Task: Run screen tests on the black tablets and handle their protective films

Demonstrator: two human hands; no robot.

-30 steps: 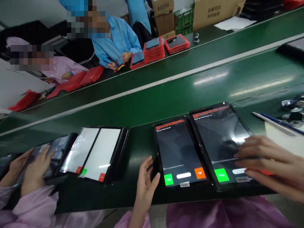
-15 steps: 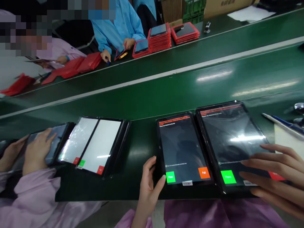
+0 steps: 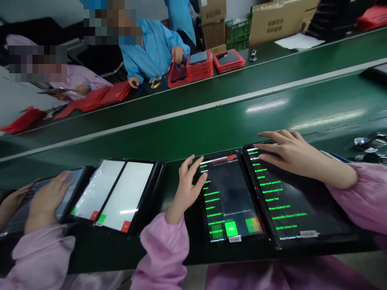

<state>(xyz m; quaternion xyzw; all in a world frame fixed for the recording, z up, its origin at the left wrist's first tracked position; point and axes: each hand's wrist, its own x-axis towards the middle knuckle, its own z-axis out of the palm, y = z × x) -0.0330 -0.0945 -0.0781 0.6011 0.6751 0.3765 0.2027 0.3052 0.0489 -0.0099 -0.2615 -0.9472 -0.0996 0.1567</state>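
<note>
Two black tablets lie side by side on the green bench in front of me. My left hand [image 3: 191, 183] is at the upper left edge of the left tablet [image 3: 238, 189], fingers apart and holding nothing. That screen shows green text lines blended with a green and a red-orange box. Over the top of the right tablet [image 3: 302, 209] is my right hand [image 3: 282, 151], fingers spread, the fingertips near the screen's upper left corner. A list of green test names fills this screen. Whether either hand's fingertips touch the glass I cannot tell.
Tablets with white screens [image 3: 127, 193] lie to the left, beside a co-worker's hands on another tablet [image 3: 65, 193]. Metal clips [image 3: 370, 143] sit at the right. Across the bench, a person in blue works by stacked red-framed tablets [image 3: 200, 71] and a cardboard box [image 3: 281, 22].
Both my hands have moved up from the lower ends of the tablets to their tops. The right screen has switched to a green list; the left is mid-change.
</note>
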